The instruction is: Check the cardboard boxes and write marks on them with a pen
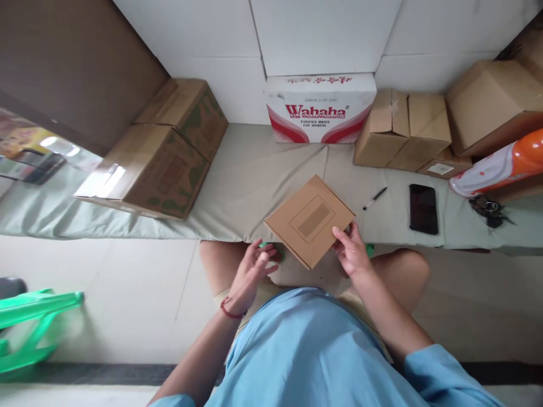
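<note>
A flat brown cardboard box (292,206) with a printed rectangle on its top is tilted at the front edge of the cloth-covered table (250,164). My right hand (352,249) grips its right corner, thumb on top and fingers underneath. To the left of the box, apart from it, my left hand (252,271) is held over my lap with its fingers spread and nothing in them. A red string bracelet circles that wrist. The underside of the box is hidden.
A pen (375,198), a black phone (423,208) and keys (490,209) lie to the right. Behind stand a Wahaha carton (320,110) and brown cartons (401,130). Larger cartons (153,167) are at left. A green plastic stool (38,322) is on the floor.
</note>
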`<state>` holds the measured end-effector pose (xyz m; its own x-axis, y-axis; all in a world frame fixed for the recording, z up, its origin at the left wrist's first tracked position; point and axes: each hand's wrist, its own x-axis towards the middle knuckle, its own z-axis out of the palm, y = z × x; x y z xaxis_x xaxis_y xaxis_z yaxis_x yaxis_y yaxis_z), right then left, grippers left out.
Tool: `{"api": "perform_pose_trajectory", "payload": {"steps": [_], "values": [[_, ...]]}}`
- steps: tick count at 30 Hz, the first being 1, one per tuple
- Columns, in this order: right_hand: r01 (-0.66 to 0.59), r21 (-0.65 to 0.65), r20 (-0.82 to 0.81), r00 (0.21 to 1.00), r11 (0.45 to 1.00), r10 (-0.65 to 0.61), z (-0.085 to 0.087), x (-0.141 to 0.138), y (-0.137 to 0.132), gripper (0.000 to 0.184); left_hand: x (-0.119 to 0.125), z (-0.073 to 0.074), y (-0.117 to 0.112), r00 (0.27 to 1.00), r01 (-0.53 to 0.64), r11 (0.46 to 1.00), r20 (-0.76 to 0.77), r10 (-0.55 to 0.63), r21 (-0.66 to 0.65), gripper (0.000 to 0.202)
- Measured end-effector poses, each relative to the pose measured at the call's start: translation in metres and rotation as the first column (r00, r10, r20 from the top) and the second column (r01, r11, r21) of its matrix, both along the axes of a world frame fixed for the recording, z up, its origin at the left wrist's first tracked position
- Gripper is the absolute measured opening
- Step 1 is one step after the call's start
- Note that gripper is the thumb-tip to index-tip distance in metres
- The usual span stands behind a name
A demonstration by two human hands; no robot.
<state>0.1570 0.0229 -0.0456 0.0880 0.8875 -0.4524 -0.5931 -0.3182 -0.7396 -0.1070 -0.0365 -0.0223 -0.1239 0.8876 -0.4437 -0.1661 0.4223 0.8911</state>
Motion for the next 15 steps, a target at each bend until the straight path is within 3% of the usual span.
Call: {"api": "perform_pose_trajectory", "payload": {"steps": [2, 4, 7, 9, 11, 13, 15], "values": [[-0.033, 0.017, -0.005, 0.999, 0.999, 0.033, -0.003, -0.012, 0.003, 0.071, 0.009, 0.008, 0.002, 0.997, 0.066, 0.995, 0.03, -0.064, -0.071, 0.085], [-0.094, 0.048, 0.01, 0.996, 0.994, 0.094, -0.005, -0.023, 0.002, 0.072, 0.02, 0.013, 0.005, 0.998, 0.055, 0.994, 0.014, -0.054, -0.091, 0.069], [-0.178, 0.073, 0.074, 0.982, 0.981, 0.173, -0.009, -0.028, 0.0, 0.07, 0.027, 0.015, 0.017, 0.998, -0.06, 0.997, -0.025, 0.058, -0.052, 0.061], [-0.192, 0.057, 0.122, 0.975, 0.98, 0.184, -0.011, -0.022, -0.001, 0.068, 0.018, 0.014, 0.038, 0.983, -0.158, 0.987, -0.087, 0.161, 0.04, 0.063], [-0.203, 0.048, 0.161, 0.968, 0.978, 0.193, -0.011, -0.009, -0.003, 0.06, -0.005, 0.012, 0.074, 0.938, -0.274, 0.946, -0.169, 0.302, 0.172, 0.064], [-0.225, 0.047, 0.197, 0.957, 0.973, 0.212, -0.011, 0.006, -0.007, 0.05, -0.036, 0.009, 0.126, 0.871, -0.359, 0.887, -0.238, 0.43, 0.289, 0.066], [-0.208, 0.037, 0.219, 0.956, 0.977, 0.196, -0.01, 0.022, -0.013, 0.046, -0.069, 0.007, 0.185, 0.738, -0.356, 0.824, -0.409, 0.537, 0.441, 0.067]]}}
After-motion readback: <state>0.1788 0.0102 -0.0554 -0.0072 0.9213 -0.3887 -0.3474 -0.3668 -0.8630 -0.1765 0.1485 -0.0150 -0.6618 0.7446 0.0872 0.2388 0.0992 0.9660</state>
